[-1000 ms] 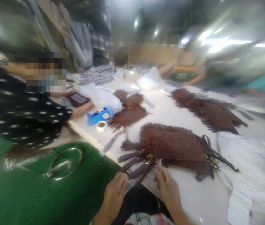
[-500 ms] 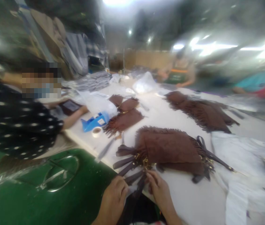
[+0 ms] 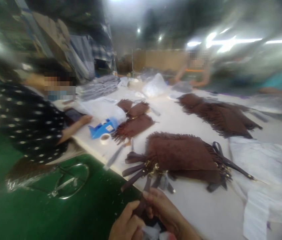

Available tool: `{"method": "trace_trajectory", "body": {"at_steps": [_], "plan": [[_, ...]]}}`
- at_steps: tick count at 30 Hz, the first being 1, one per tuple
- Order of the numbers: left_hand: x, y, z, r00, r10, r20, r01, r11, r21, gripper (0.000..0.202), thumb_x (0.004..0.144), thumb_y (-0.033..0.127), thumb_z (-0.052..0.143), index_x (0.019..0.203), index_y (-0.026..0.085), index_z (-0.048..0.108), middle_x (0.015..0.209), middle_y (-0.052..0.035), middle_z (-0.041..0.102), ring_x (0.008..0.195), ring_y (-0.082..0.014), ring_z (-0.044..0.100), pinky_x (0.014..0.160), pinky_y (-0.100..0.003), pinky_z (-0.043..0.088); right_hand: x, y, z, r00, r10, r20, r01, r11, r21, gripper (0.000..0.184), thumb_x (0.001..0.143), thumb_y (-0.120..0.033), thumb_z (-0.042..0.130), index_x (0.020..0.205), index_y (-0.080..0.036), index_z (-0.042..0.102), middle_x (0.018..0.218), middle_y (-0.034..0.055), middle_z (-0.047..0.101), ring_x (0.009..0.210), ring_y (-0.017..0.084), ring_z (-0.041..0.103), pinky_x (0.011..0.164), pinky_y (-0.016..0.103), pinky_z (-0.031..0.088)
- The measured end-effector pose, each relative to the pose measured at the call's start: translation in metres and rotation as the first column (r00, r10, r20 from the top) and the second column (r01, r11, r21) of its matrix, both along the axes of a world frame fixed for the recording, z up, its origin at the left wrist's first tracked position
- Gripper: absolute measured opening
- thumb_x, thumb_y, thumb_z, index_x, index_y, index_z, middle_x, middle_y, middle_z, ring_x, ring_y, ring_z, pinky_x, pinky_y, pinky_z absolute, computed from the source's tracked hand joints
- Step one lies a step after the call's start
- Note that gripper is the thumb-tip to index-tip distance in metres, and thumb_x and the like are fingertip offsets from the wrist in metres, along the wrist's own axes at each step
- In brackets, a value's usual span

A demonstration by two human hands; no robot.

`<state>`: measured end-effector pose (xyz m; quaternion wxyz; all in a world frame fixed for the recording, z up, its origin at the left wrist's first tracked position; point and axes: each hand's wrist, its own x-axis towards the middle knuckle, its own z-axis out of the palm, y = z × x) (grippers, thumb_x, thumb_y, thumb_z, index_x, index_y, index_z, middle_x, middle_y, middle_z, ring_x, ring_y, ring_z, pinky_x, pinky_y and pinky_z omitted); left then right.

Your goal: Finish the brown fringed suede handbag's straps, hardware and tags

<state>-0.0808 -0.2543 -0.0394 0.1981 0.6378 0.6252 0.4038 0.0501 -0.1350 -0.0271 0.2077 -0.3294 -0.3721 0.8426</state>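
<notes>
One strap (image 3: 147,183) at the near edge of the worktop (image 3: 213,206)

Head view.
- Strap: dark brown, narrow; visible length runs away from me, towards gold-coloured clasps (image 3: 155,167). Its near end is hidden among my fingers.
- My left hand (image 3: 128,220): fingers curled closed around the strap. Some crumpled white material (image 3: 153,230) shows just beside it; whether I hold that too, I cannot tell.
- My right hand (image 3: 161,205): thumb and forefinger pinched together on the strap, a little farther forward than my left; the other fingers are tucked under, partly hidden.
- Fringed brown bag (image 3: 185,156): lies flat on the worktop, beyond my hands and to the right. Long axis runs crosswise, left to right, its right end slightly nearer me. My right hand is the nearer of the two. The clasps sit at its left near corner, directly ahead of my hands; how the strap joins there is too blurred to tell.
- Loose straps (image 3: 133,170): several, fanned out from the bag's left end, some reaching over the edge.
- Farther off, left: blue tape dispenser (image 3: 102,129), with a tape roll (image 3: 105,138) just beside it.
- Beside me, left: one co-worker in a dotted dark top (image 3: 33,123).
</notes>
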Motion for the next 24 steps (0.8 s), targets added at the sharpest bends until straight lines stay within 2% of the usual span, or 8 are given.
{"method": "trace_trajectory", "body": {"at_steps": [2,4,7,11,14,17,24], "plan": [[-0.009,-0.004,0.014,0.973,0.110,0.202,-0.096,0.992,-0.076,0.033,0.089,0.047,0.048,0.077,0.023,0.067,0.124,-0.0099,0.058,0.099,-0.0242,0.062,0.084,-0.031,0.050,0.000,0.004,-0.001,0.998,-0.059,0.020,0.058,0.997,0.040,0.040,0.075,-0.052,0.072,0.074,-0.015,0.056,0.063,-0.0032,0.057,0.044,0.003,0.040,0.042,0.016,0.033],[-0.017,-0.005,0.026,0.905,0.215,0.367,-0.160,0.971,-0.176,0.032,0.087,0.046,0.053,0.074,0.020,0.067,0.118,-0.0111,0.062,0.105,-0.0269,0.059,0.089,-0.033,0.048,-0.002,0.006,0.000,0.993,-0.116,0.025,0.115,0.993,0.036,0.040,0.075,-0.051,0.072,0.072,-0.016,0.053,0.059,-0.0045,0.055,0.046,0.004,0.042,0.044,0.015,0.033],[-0.023,-0.005,0.030,0.817,0.271,0.509,-0.137,0.948,-0.286,0.032,0.086,0.045,0.056,0.072,0.018,0.066,0.105,-0.0107,0.066,0.098,-0.0255,0.059,0.085,-0.030,0.047,-0.006,0.005,0.000,0.989,-0.149,0.004,0.149,0.988,-0.033,0.038,0.073,-0.049,0.074,0.073,-0.018,0.051,0.055,-0.0062,0.052,0.048,0.005,0.045,0.046,0.016,0.035],[-0.026,-0.007,0.019,0.770,0.328,0.547,-0.140,0.923,-0.358,0.033,0.084,0.047,0.059,0.073,0.017,0.067,0.097,-0.0083,0.067,0.089,-0.0221,0.059,0.077,-0.026,0.045,-0.011,0.002,-0.003,0.979,-0.205,0.004,0.204,0.972,-0.120,0.040,0.070,-0.043,0.078,0.071,-0.020,0.046,0.057,-0.0056,0.056,0.049,0.006,0.049,0.047,0.016,0.040],[-0.029,-0.008,0.010,0.713,0.422,0.560,-0.165,0.877,-0.451,0.037,0.080,0.052,0.062,0.082,0.016,0.070,0.086,-0.0061,0.068,0.079,-0.0199,0.058,0.070,-0.024,0.045,-0.012,0.002,-0.005,0.960,-0.277,0.031,0.278,0.946,-0.167,0.042,0.066,-0.039,0.081,0.069,-0.021,0.044,0.056,-0.0069,0.055,0.048,0.006,0.051,0.046,0.016,0.041],[-0.032,-0.009,0.003,0.649,0.490,0.582,-0.165,0.837,-0.521,0.041,0.076,0.054,0.067,0.083,0.014,0.071,0.071,-0.0020,0.065,0.066,-0.0155,0.053,0.062,-0.023,0.042,-0.013,0.000,-0.005,0.957,-0.290,0.029,0.290,0.940,-0.181,0.040,0.065,-0.037,0.081,0.070,-0.021,0.045,0.057,-0.0073,0.055,0.048,0.006,0.050,0.045,0.015,0.042],[-0.030,-0.008,0.000,0.635,0.463,0.619,-0.107,0.846,-0.523,0.038,0.077,0.051,0.068,0.081,0.013,0.069,0.069,-0.0006,0.061,0.063,-0.0127,0.050,0.058,-0.021,0.038,-0.015,-0.007,-0.005,0.962,-0.272,0.012,0.272,0.956,-0.109,0.035,0.073,-0.039,0.076,0.073,-0.020,0.047,0.057,-0.0047,0.059,0.049,0.006,0.051,0.048,0.016,0.042]]}}
